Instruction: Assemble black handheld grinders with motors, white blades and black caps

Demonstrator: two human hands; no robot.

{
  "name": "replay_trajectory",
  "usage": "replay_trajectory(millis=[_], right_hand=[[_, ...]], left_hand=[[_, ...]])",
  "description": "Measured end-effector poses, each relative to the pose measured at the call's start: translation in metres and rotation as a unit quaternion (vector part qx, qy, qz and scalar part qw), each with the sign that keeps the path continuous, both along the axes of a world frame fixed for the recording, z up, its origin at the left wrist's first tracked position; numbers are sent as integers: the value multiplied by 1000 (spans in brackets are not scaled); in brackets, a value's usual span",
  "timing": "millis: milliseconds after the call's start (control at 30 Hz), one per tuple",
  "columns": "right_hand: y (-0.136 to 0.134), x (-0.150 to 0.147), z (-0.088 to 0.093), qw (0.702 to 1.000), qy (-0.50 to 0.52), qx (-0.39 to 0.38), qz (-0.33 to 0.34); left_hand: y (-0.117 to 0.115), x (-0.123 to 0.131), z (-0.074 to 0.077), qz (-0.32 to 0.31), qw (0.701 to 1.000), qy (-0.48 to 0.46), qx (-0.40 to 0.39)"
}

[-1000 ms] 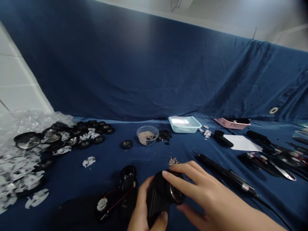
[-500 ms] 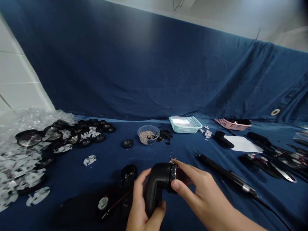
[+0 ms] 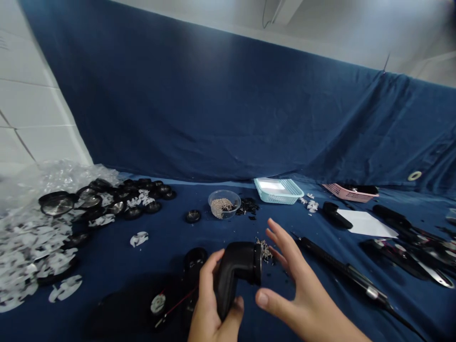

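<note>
Head view: at lower centre the left hand (image 3: 208, 316) grasps a black housing (image 3: 238, 257) by its stem; the right hand (image 3: 304, 294), fingers spread, is just beside its round end, holding nothing. The elbow looks whole, with a ring (image 3: 258, 263) seated on that end. At lower left a motor (image 3: 157, 304) lies exposed, seemingly not enclosed yet. Many caps (image 3: 133, 212) at left remain loose; the screwdriver (image 3: 342, 263) at lower right lies untouched.

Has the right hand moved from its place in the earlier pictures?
Yes: the right hand left the black curved part; against the pile of small pieces, its topmost fingertip shifted right and upward.
</note>
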State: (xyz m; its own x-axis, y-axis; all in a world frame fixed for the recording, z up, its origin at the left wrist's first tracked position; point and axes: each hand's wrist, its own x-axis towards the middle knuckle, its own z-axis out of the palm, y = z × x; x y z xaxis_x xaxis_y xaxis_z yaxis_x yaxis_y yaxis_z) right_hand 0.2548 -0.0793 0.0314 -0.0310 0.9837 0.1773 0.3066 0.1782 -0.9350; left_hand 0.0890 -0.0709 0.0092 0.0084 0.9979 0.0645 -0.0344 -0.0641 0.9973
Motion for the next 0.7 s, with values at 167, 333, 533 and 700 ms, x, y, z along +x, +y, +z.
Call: replay_trajectory(millis=[167,333,533,700], right_hand=[[-5,0,-5,962,108,-221,119],[7,-9,-5,1000,22,1,-4],[24,-20,0,983,12,-154,101],[61,-47,-2,993,-91,68,-26]], left_hand=[[8,-13,3,16,1000,4,-2],[18,-27,-5,-55,998,26,-2],[32,-44,-4,-27,999,46,3],[35,-43,-8,-50,997,52,38]])
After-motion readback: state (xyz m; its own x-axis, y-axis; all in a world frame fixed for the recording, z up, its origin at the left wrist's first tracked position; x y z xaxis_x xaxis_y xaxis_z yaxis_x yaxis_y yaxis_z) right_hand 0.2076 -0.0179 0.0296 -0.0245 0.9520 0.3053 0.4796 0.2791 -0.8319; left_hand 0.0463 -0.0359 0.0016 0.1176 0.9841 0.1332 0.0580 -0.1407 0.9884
